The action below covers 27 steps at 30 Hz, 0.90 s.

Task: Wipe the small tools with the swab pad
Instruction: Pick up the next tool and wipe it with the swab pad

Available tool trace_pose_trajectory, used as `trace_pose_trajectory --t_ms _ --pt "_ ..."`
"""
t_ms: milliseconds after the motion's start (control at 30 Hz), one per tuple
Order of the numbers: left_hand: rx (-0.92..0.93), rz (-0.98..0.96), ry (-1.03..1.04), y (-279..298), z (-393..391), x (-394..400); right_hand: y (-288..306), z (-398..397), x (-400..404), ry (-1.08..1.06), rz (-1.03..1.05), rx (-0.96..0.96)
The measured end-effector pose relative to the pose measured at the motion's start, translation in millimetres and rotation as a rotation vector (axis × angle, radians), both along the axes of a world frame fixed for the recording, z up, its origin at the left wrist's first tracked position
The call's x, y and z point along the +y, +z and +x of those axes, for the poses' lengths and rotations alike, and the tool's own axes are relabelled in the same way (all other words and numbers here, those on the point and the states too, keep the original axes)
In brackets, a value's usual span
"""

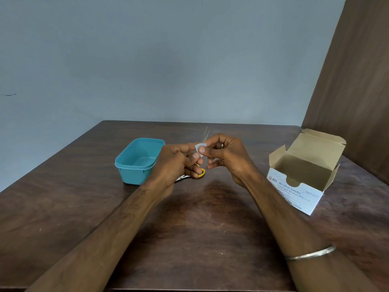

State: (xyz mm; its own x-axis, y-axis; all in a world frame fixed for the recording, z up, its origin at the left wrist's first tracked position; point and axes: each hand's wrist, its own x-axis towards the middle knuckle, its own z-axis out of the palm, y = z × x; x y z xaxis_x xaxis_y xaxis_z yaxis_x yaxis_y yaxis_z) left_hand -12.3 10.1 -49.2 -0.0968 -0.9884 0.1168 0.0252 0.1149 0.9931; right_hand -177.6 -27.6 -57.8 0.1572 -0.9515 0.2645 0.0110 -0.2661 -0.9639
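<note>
A small white swab pad (198,147) is pinched between the thumb and fingers of my right hand (226,158), above the middle of the table. A thin, pale, blurred tool (205,133) sticks up from the pad. My left hand (173,163) meets the pad from the left and grips the tool's lower part, which the fingers hide. Under my left hand a yellow-handled pair of small scissors (202,173) lies on the table, next to a small metal tool (182,178) that is mostly covered.
An open teal plastic container (134,178) stands left of my hands. An open box of alcohol swabs (294,190) sits at the right on the dark wooden table (200,228). A brown panel rises at the far right; a grey wall is behind.
</note>
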Motion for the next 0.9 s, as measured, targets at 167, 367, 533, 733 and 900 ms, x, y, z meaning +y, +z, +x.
trace_pose_trajectory --t_ms 167,367,533,733,900 --pt "-0.056 -0.011 0.009 -1.9 1.6 -2.1 -0.2 2.0 -0.1 -0.079 -0.043 -0.024" --pt "-0.096 0.008 0.029 -2.2 2.9 -3.9 2.5 -0.3 0.7 -0.156 -0.062 -0.089" --pt "-0.160 0.004 0.023 -1.8 2.1 -3.2 4.8 -5.5 -0.1 -0.188 -0.046 -0.156" --pt "-0.193 0.036 0.037 -3.1 3.1 -6.5 6.2 -6.3 -1.0 -0.227 -0.041 -0.206" --pt "-0.191 0.017 0.042 -2.8 3.3 -6.1 5.3 -4.7 -0.6 -0.197 -0.020 -0.186"
